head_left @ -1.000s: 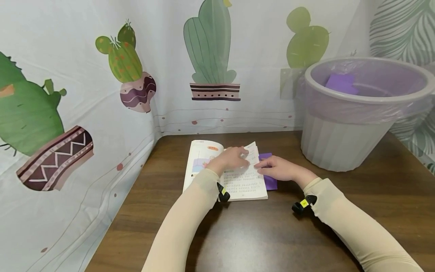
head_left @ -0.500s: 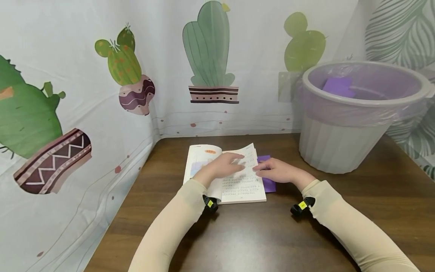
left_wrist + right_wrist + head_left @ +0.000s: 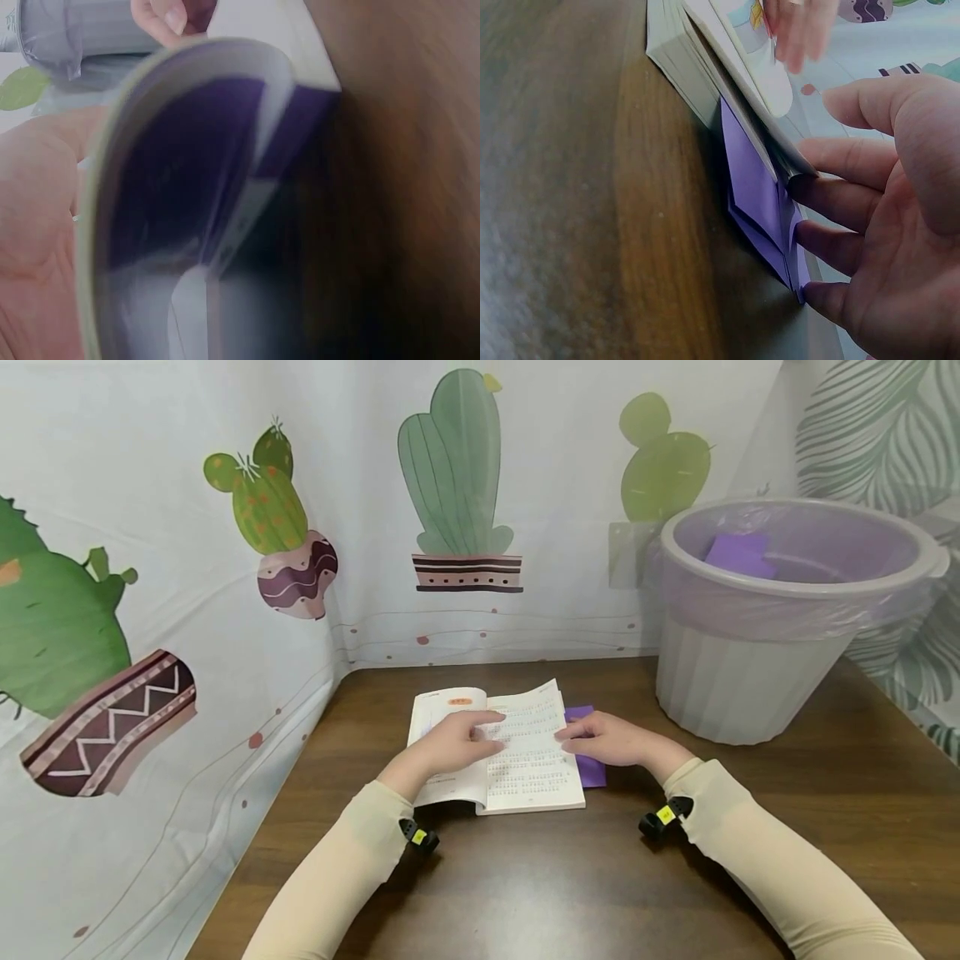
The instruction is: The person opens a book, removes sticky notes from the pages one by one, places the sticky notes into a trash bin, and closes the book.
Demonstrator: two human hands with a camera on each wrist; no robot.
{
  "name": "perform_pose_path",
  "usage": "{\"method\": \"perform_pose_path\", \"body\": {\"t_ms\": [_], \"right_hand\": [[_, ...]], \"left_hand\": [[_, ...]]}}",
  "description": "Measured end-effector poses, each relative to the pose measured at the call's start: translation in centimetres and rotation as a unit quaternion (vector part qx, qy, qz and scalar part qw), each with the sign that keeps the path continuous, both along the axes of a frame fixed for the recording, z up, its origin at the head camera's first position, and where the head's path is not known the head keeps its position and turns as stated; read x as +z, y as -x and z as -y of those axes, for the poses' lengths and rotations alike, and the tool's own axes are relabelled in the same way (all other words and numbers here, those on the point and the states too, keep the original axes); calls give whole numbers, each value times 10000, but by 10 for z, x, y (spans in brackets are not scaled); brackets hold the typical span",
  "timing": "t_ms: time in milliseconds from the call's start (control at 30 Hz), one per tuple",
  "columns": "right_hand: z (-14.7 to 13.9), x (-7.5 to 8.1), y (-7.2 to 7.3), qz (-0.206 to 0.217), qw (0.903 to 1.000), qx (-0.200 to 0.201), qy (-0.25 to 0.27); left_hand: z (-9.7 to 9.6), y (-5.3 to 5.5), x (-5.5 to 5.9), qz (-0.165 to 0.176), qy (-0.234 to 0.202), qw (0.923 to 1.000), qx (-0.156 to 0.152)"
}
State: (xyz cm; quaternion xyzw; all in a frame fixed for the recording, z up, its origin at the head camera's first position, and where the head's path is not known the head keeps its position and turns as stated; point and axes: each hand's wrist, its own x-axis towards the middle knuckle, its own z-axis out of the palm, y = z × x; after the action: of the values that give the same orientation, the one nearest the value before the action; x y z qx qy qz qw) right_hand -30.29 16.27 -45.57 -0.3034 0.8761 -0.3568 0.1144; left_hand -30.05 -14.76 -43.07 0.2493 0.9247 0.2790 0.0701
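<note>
An open book [image 3: 528,781] with printed pages lies on the brown table. My left hand [image 3: 450,739] rests over its left page, fingers extended toward the gutter and thumb spread. The left wrist view shows the curved left part of the book [image 3: 86,225] beside the palm, with dark purple beneath. At the right edge is my right hand [image 3: 618,739]; in the right wrist view its fingers reach the page edges, thumb apart. A folded purple paper piece [image 3: 754,180] sticks out from among the pages, touched by the lower fingers.
A grey bin [image 3: 738,677] with a clear liner stands at the back right, a purple piece [image 3: 738,556] inside it. Behind the table [image 3: 525,893] hangs a white curtain [image 3: 570,485] printed with cacti.
My left hand has moved leftward from the right page toward the left page, uncovering the right page. My right hand has stayed at the book's right edge. The camera view has shifted slightly.
</note>
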Motion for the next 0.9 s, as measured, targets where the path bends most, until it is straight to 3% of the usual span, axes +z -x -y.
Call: {"method": "perform_pose_path", "body": {"t_ms": [200, 500, 900], "right_hand": [[0, -2, 1, 28, 10000, -15, 35], [-2, 0, 1, 60, 10000, -6, 28], [-3, 1, 1, 82, 10000, 17, 44]], "left_hand": [[22, -7, -6, -454, 317, 9985, 25], [43, -22, -11, 403, 331, 9972, 536], [50, -24, -11, 609, 300, 9965, 494]]}}
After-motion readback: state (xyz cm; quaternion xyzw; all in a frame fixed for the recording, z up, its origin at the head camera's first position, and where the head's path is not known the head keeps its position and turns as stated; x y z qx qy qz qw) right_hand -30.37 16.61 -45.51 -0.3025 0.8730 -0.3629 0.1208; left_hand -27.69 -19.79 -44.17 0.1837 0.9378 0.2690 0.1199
